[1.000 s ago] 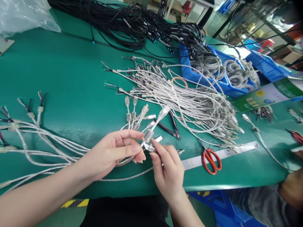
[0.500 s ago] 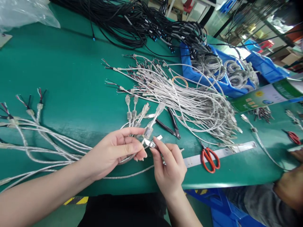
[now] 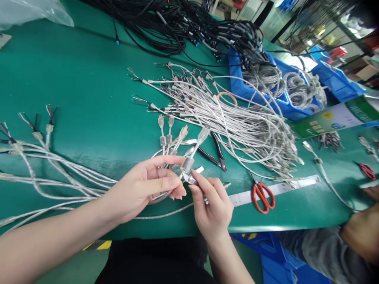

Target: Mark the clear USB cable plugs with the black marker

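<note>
1. Since the earlier frames the view has drifted a little, so the cables sit slightly higher in the picture, while both hands stay in the same spot with their grip unchanged.
2. The green counter [image 3: 89,98] fills most of the view and carries everything else.
3. A heap of black cables [image 3: 177,23] lies along its far edge.
4. A large loose pile of silver cables [image 3: 237,126] spreads across the middle, reaching toward a blue bin [image 3: 284,106] that holds coiled silver cable.
5. Another bundle of silver cables [image 3: 53,173] fans out on the left, its bared wire ends pointing away from the person.
6. The left hand [image 3: 142,189] pinches a silver cable with a clear plug [image 3: 194,152] between thumb and forefinger, the other fingers curled beneath it; the plug end rises above the counter, near its front edge.
7. The right hand [image 3: 213,209] has its thumb and forefinger pressed on a small metal connector [image 3: 189,179] just below the left hand's grip, touching the same cable.
8. Another person's arm [image 3: 355,232] rests at the lower right corner.
9. Red scissors [image 3: 262,193] lie on a metal ruler [image 3: 284,187], right of the hands.
10. Black pliers [image 3: 214,152] lie just beyond the held plug.
</note>
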`<state>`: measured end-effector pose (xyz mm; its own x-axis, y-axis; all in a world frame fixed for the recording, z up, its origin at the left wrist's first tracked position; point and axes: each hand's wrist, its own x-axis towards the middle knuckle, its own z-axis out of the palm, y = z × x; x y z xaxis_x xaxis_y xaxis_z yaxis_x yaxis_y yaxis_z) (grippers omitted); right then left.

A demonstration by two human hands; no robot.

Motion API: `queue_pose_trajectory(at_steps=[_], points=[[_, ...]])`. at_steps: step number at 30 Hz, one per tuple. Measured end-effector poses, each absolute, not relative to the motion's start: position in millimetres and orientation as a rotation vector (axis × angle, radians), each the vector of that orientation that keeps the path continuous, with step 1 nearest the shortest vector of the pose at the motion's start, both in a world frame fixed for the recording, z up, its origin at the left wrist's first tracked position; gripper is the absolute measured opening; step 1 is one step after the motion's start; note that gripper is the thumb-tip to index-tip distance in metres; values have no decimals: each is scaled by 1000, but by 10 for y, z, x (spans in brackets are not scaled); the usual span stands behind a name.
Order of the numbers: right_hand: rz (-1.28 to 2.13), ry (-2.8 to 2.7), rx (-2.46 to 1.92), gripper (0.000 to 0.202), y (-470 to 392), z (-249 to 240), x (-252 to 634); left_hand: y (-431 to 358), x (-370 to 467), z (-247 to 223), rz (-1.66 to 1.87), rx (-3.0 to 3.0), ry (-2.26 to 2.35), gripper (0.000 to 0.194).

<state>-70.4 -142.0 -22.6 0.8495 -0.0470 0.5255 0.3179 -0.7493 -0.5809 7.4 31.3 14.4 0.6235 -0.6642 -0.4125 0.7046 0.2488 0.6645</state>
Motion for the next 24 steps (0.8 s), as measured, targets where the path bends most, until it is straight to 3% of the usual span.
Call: queue_pose_trajectory(at_steps=[10, 24], points=[[-904, -173, -2362, 33, -1440, -274, -668, 283, 60, 146, -900, 998, 115, 41], [-698, -235, -2378, 32, -1466, -218, -761, 264, 46, 112, -895, 1027, 107, 48]])
